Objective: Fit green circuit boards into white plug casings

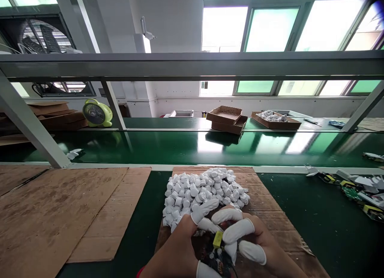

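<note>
On the green bench (312, 238), a big brown card (57, 218) lies at the far left. Next comes a second card (264, 200) with a heap of small white lumps (204, 190) on it. Just in front of the heap, the left hand (177, 246) and the right hand (255, 240) are close together. They wear white finger cots (253, 231). Both hands curl shut around a circuit board (213, 256) with a yellow part (217, 239) on it. At the far right, more boards (354, 194) lie in a messy pile.
</note>
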Motion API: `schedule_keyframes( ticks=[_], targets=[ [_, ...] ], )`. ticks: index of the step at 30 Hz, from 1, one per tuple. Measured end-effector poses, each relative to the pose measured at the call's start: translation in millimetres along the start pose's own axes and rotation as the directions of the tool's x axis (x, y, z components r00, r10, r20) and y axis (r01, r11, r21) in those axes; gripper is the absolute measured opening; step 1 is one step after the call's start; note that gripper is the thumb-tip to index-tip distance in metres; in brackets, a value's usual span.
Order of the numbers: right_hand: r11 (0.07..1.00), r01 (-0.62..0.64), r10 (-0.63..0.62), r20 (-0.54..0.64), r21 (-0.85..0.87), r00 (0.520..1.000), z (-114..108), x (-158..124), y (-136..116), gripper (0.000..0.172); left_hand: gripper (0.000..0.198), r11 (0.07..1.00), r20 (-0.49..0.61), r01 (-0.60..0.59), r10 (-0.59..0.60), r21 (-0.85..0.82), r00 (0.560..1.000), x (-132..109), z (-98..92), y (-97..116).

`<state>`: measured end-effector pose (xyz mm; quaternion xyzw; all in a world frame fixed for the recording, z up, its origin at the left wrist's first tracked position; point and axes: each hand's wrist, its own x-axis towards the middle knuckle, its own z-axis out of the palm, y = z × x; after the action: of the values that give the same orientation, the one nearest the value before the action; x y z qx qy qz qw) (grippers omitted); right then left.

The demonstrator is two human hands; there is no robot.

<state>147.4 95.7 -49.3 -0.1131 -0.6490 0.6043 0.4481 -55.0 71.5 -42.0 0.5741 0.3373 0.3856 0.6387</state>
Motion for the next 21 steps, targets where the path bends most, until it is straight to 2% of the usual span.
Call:
schedule_keyframes(
  ticks=[3, 6, 8, 10, 14, 17, 21],
  targets=[
    [0.989, 0.002, -0.002, 0.004, 0.146, 1.0, 7, 2, 2, 0.015, 0.111, 0.997, 0.072, -0.039, 0.044, -0.069, 0.996, 2, 4.2, -10],
    [0.954, -0.078, 0.076, 0.015, 0.289, 0.997, 14, 2, 4, 0.012, 0.114, 0.989, 0.045, -0.073, 0.08, -0.126, 0.996, 1, 9.0, -22],
    [0.925, -0.121, 0.118, 0.03, 0.361, 0.993, 18, 1, 6, 0.022, 0.116, 0.988, 0.034, -0.065, 0.07, -0.142, 0.997, -1, 10.0, -25],
    [0.915, -0.107, 0.095, 0.049, 0.389, 0.994, 21, 1, 8, 0.028, 0.113, 0.99, 0.04, -0.05, 0.056, -0.133, 0.998, -3, 9.7, -22],
    [0.963, 0.0, -0.005, 0.018, 0.271, 1.0, 24, 3, 11, 0.014, 0.106, 0.991, 0.057, -0.04, 0.048, -0.126, 0.997, -5, 11.1, -5],
    [0.984, 0.026, -0.017, -0.052, 0.179, 0.998, 24, 4, 8, 0.018, 0.108, 0.989, 0.057, -0.02, 0.028, -0.144, 0.998, -2, 12.8, 2],
    [0.99, 0.059, -0.053, -0.053, 0.126, 0.997, 22, 2, 6, 0.025, 0.104, 0.986, -0.014, 0.044, -0.047, -0.163, 0.999, -1, 11.3, 0]
  ],
)
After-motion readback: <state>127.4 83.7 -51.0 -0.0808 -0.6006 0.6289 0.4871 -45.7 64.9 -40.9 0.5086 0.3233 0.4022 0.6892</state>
